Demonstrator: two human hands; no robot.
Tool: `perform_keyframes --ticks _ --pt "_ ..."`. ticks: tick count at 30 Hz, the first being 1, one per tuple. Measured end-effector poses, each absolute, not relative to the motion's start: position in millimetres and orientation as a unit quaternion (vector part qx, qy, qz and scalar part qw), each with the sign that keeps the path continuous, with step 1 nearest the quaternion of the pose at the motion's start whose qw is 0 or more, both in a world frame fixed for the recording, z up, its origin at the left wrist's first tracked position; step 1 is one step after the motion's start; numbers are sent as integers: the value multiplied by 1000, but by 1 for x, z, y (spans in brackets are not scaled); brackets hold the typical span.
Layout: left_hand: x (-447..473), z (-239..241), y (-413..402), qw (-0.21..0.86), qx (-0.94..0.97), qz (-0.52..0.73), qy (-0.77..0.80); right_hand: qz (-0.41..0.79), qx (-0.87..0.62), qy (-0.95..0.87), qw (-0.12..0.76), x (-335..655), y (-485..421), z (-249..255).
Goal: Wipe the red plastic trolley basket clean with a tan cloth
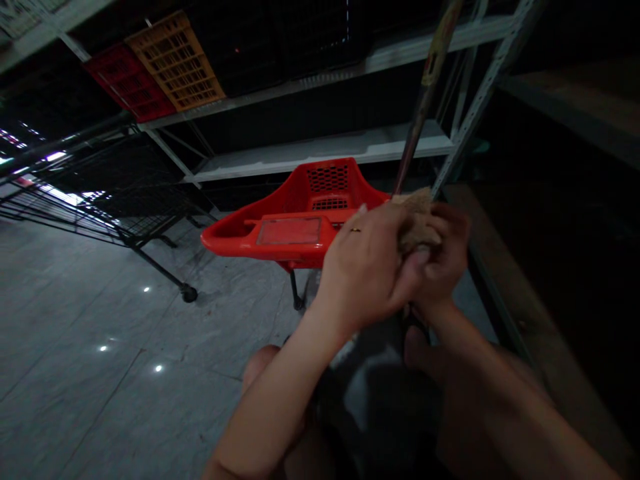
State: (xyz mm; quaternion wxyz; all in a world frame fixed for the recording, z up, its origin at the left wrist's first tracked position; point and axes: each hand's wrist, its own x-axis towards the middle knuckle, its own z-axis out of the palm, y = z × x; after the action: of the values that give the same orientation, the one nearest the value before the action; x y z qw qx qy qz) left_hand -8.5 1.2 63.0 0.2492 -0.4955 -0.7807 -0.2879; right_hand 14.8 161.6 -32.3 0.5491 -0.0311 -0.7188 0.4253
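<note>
A crumpled tan-brown cloth (416,203) is bunched between my two hands in front of the red cart. My left hand (367,263), with a ring on one finger, is closed around its left side. From the right, my right hand (450,257) wraps the other side, fingers curled. Parts of the cloth are hidden inside both palms. Just beyond my left hand is a red plastic shopping cart (290,233) with a grid-patterned basket. A long pole (417,123) slants upward behind the cloth; whether it touches my hands I cannot tell.
A dark wire cart (160,267) stands at left on the grey tiled floor (100,387). Behind is a metal shelf rack (320,150), with red (133,83) and yellow crates (175,60) at upper left. A low ledge (525,307) runs along the right.
</note>
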Motion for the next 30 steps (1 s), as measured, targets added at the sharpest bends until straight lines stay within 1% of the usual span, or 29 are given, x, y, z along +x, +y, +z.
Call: perform_keyframes --ticks 2,3,6,8,10,12,13,16,18,22,27,30 --pt "-19 61 -12 290 -464 -259 -796 447 -42 -669 592 10 172 -23" --pt "-24 59 -18 306 -452 -242 -802 470 -58 -652 592 7 178 -19" --pt "-33 53 -37 332 -450 -197 -805 549 -123 -659 499 3 195 -9" --pt "-36 52 -51 353 -454 -180 -798 563 -127 -678 456 5 200 -4" --pt "-42 52 -70 377 -435 -175 -799 531 -97 -696 473 13 196 1" --pt "-51 53 -90 391 -385 -175 -817 458 -53 -729 506 23 185 7" --pt "-57 53 -99 391 -353 -177 -831 415 -31 -754 508 27 178 11" --pt "-70 49 -116 377 -257 -189 -870 304 38 -829 467 35 151 22" --pt "-73 45 -117 368 -219 -188 -884 261 65 -857 440 34 132 28" --pt "-65 43 -106 362 -197 -169 -895 205 41 -878 430 28 100 30" --pt "-43 46 -90 323 -196 -165 -911 198 15 -890 411 34 80 30" --pt "-21 50 -80 304 -214 -153 -916 181 35 -893 411 40 77 36"
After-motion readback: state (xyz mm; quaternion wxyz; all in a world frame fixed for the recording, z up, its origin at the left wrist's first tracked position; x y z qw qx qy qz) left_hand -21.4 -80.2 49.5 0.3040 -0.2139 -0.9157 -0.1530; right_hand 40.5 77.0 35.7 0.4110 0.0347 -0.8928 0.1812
